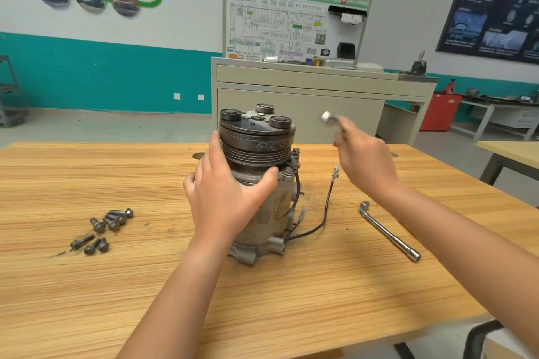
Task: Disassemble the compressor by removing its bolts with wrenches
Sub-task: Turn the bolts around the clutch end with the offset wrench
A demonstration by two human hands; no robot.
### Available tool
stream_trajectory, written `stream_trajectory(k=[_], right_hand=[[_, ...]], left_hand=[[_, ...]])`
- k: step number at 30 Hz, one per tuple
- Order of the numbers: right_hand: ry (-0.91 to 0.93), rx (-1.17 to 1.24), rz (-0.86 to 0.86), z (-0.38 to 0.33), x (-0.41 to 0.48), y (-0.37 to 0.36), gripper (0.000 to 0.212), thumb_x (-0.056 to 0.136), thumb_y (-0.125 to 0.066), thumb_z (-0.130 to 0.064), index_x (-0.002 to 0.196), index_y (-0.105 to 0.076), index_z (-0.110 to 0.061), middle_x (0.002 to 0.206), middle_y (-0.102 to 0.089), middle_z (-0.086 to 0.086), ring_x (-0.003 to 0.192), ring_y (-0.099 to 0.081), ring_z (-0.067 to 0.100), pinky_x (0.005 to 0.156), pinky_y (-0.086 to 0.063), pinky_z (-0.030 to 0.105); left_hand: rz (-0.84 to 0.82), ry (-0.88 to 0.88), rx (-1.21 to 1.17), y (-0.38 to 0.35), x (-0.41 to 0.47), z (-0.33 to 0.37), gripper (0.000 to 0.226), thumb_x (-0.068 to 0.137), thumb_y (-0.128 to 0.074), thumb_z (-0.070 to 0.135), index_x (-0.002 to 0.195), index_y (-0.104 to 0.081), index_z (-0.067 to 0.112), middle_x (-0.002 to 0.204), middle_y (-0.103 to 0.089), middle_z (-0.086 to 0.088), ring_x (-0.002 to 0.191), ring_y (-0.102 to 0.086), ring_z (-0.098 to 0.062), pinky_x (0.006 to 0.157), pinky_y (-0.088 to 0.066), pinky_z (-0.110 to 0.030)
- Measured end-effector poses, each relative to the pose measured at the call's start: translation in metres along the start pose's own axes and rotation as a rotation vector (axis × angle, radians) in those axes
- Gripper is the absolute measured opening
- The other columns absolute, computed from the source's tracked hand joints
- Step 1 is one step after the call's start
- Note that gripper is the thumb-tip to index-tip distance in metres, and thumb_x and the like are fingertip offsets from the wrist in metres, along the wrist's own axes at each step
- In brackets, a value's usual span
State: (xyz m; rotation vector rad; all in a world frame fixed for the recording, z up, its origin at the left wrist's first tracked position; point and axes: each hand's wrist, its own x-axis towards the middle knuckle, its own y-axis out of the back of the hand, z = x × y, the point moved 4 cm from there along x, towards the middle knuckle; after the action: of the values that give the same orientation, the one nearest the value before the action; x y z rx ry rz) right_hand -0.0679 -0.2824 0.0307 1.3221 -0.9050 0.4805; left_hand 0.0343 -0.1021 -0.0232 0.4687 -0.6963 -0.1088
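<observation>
AC compressor (274, 207) stands upright on its mounting end near the middle of the wooden table (116, 285), with the grooved pulley (256, 146) and dirty clutch plate on top. Left hand (224, 192) grips the compressor body just under the pulley: thumb hooked across the front, fingers wrapped round the left side, index tip up against the pulley edge. Right hand (364, 160) is raised in the air right of the compressor at pulley height, not touching it, fingers curled round the handle of a wrench (331, 119). The wrench is motion-blurred; its shiny round head points up and left toward the compressor top, type unclear. A black wire (326, 207) runs from the compressor's lower right side and loops out and up to a small pale connector (336, 172), right of the compressor below the right hand. Further right of the compressor an L-shaped socket wrench (390, 233) lies flat on the table, apart from both hands. Well left of the compressor is a loose cluster of removed bolts (102, 230), lying on their sides, with some dark grit around them. Behind the compressor, off the table, stands a beige cabinet (306, 96) with a wiring-diagram board (280, 29) upright on it.
</observation>
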Motion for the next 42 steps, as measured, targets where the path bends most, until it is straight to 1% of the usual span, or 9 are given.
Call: stream_trajectory(k=[4,10,16,21,25,27,30,38,42], right_hand=[[-0.091,0.065,-0.193,0.011,-0.002,0.024,0.038,0.098,-0.038,-0.021,0.136,-0.04,-0.017,0.06,-0.05,0.003,0.055,-0.048,0.027,0.051,-0.032,0.031],[0.011,-0.163,-0.516,0.003,-0.013,0.027,0.04,0.098,-0.032,-0.024,0.136,-0.033,-0.036,0.096,-0.064,0.007,0.078,-0.055,0.026,0.062,-0.047,0.033],[0.013,-0.334,-0.579,-0.003,-0.005,0.013,0.05,0.093,-0.035,-0.007,0.136,-0.034,-0.031,0.069,-0.044,-0.002,0.053,-0.038,0.01,0.043,-0.035,0.025],[0.113,-0.547,-0.623,-0.03,0.003,0.015,0.029,0.087,-0.042,0.0,0.113,-0.048,-0.012,0.059,-0.03,-0.002,0.05,-0.028,0.014,0.04,-0.023,0.025],[0.242,-0.693,-0.685,-0.042,0.003,0.016,0.026,0.091,-0.041,-0.004,0.116,-0.046,-0.004,0.057,-0.028,0.001,0.046,-0.029,0.019,0.037,-0.02,0.026],[0.273,-0.666,-0.673,-0.038,0.007,0.019,0.015,0.094,-0.034,-0.017,0.1,-0.046,-0.009,0.056,-0.031,0.0,0.045,-0.028,0.016,0.04,-0.023,0.024],[0.26,-0.56,-0.701,-0.029,0.012,0.019,0.023,0.095,-0.028,-0.03,0.086,-0.041,-0.013,0.058,-0.033,-0.002,0.048,-0.031,0.013,0.044,-0.028,0.024],[0.341,-0.562,-0.63,-0.008,0.01,0.005,0.016,0.096,-0.027,-0.024,0.085,-0.031,-0.013,0.053,-0.034,-0.001,0.043,-0.032,0.016,0.04,-0.022,0.025],[0.464,-0.646,-0.656,0.011,0.032,-0.015,0.004,0.093,-0.035,-0.01,0.094,-0.039,-0.012,0.056,-0.036,-0.002,0.045,-0.034,0.015,0.041,-0.023,0.026]], left_hand=[[0.01,0.006,0.0,-0.001,0.001,0.0,0.104,0.058,-0.045,0.073,0.145,-0.023,0.02,0.14,-0.046,0.004,0.13,-0.039,-0.019,0.108,-0.02,-0.042],[-0.023,0.001,-0.068,0.002,0.006,-0.002,0.105,0.051,-0.039,0.075,0.143,-0.026,0.024,0.133,-0.051,0.007,0.125,-0.044,-0.019,0.108,-0.017,-0.039],[-0.048,-0.003,-0.093,0.002,0.007,-0.004,0.106,0.051,-0.039,0.075,0.143,-0.026,0.024,0.135,-0.05,0.009,0.126,-0.043,-0.016,0.109,-0.016,-0.04],[-0.048,-0.003,-0.093,0.002,0.007,-0.004,0.104,0.052,-0.038,0.075,0.143,-0.027,0.024,0.136,-0.048,0.01,0.127,-0.042,-0.014,0.11,-0.017,-0.042],[-0.056,0.005,-0.084,0.001,0.007,-0.004,0.104,0.052,-0.038,0.075,0.143,-0.026,0.025,0.138,-0.046,0.01,0.128,-0.041,-0.014,0.111,-0.016,-0.047],[-0.058,0.006,-0.082,0.001,0.007,-0.004,0.104,0.052,-0.037,0.075,0.143,-0.025,0.025,0.138,-0.046,0.01,0.128,-0.041,-0.015,0.112,-0.016,-0.047],[-0.06,0.009,-0.086,0.001,0.007,-0.005,0.105,0.052,-0.037,0.075,0.144,-0.024,0.026,0.138,-0.046,0.01,0.128,-0.041,-0.015,0.112,-0.014,-0.047],[-0.041,-0.002,-0.084,0.0,0.007,-0.005,0.104,0.052,-0.038,0.074,0.144,-0.026,0.026,0.139,-0.046,0.011,0.129,-0.039,-0.012,0.113,-0.015,-0.045],[-0.032,-0.006,-0.082,0.0,0.008,-0.005,0.102,0.053,-0.039,0.073,0.143,-0.028,0.025,0.137,-0.047,0.01,0.128,-0.04,-0.012,0.112,-0.016,-0.045]])
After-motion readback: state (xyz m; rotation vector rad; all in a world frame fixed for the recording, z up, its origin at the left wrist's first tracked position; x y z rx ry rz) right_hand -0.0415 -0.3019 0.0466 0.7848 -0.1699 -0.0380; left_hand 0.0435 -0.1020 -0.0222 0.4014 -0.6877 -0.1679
